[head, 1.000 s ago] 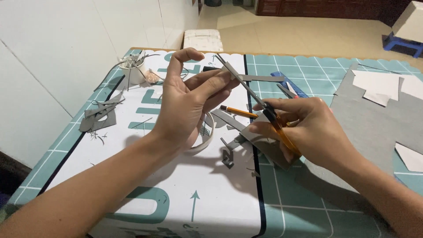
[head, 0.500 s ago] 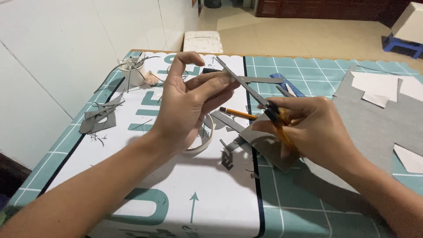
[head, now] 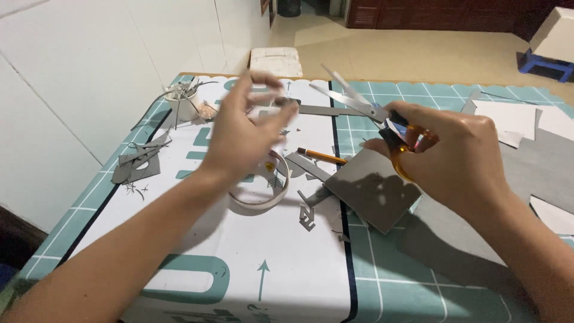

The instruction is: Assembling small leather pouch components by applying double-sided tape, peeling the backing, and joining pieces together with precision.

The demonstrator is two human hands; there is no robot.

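Observation:
My right hand (head: 460, 161) grips orange-handled scissors (head: 382, 119) above the table. Their blades stand apart and point up and to the left. My left hand (head: 242, 134) hovers to the left of the blades, motion-blurred, with its fingers spread and nothing clearly in it. A grey card piece (head: 371, 188) lies flat on the green cutting mat (head: 418, 287), under and between the two hands. An orange pencil (head: 321, 156) lies just left of it. A white tape ring (head: 260, 197) rests on the white printed mat (head: 257, 257) below my left hand.
A white cup of scraps (head: 182, 103) stands at the far left, with grey offcuts (head: 140, 162) nearer me. Small grey cut shapes (head: 308, 216) lie mid-table. A large grey sheet (head: 541, 164) and white paper pieces (head: 508, 116) cover the right side. A wall runs along the left.
The hands have drawn apart. My left hand let go of the grey piece and rose with fingers spread. The scissors came away from the piece, which now lies on the mat.

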